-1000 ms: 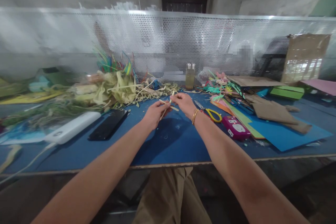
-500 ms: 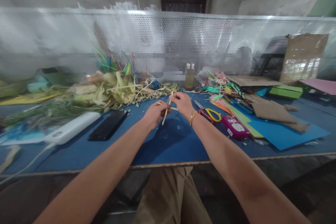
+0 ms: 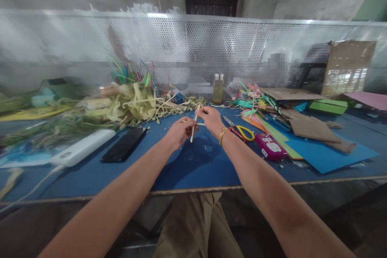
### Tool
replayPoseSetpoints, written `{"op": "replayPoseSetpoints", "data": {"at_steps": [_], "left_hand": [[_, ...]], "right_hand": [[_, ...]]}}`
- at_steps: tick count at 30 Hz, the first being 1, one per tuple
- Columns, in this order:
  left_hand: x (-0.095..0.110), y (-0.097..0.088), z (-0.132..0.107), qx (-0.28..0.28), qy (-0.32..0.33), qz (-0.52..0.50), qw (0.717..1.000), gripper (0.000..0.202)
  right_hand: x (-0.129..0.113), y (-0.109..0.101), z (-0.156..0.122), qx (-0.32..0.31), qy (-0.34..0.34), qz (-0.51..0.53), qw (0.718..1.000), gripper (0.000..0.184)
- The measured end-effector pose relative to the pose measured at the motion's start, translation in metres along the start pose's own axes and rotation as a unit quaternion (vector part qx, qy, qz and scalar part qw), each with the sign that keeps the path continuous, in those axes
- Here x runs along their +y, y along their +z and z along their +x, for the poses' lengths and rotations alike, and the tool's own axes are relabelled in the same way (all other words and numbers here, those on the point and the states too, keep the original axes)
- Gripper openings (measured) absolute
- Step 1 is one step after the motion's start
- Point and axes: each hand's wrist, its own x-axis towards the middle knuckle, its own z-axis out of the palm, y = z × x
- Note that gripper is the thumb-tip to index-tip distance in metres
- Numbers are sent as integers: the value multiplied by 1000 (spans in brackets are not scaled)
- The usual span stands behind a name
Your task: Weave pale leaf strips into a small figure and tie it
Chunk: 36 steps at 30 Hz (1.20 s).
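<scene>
Over the middle of the blue table [image 3: 90,173], both my hands pinch thin pale leaf strips [image 3: 193,128]. My left hand [image 3: 177,132] is closed around their lower part. My right hand [image 3: 211,119], with a gold bracelet on the wrist, grips the upper part; one strip stands nearly upright between the hands and another lies crosswise. A heap of pale leaf strips [image 3: 136,102] lies just beyond my left hand.
A black phone [image 3: 123,149] and a white power bank [image 3: 83,147] lie to the left. Yellow-handled scissors [image 3: 242,131], a pink case [image 3: 270,147], coloured paper sheets [image 3: 326,155] and brown card lie to the right. A small glass jar [image 3: 218,88] stands before the perforated metal screen [image 3: 211,48].
The strip held between my hands has swung from slanting to nearly upright. My hands have stayed in about the same place.
</scene>
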Motion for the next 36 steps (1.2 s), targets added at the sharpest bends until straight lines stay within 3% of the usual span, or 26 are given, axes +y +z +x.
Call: {"op": "replayPoseSetpoints", "data": {"at_steps": [6, 14, 22, 36], "left_hand": [[-1, -2, 5, 39, 31, -84, 995, 27], [5, -1, -1, 25, 1, -62, 998, 19], [0, -2, 2, 28, 4, -17, 999, 29], [4, 4, 3, 27, 1, -4, 1000, 17]], "right_hand": [[-4, -3, -1, -41, 119, 76, 989, 40], [-2, -5, 2, -2, 57, 92, 994, 24], [-3, -2, 0, -74, 55, 87, 992, 24], [0, 4, -1, -16, 28, 39, 999, 20]]}}
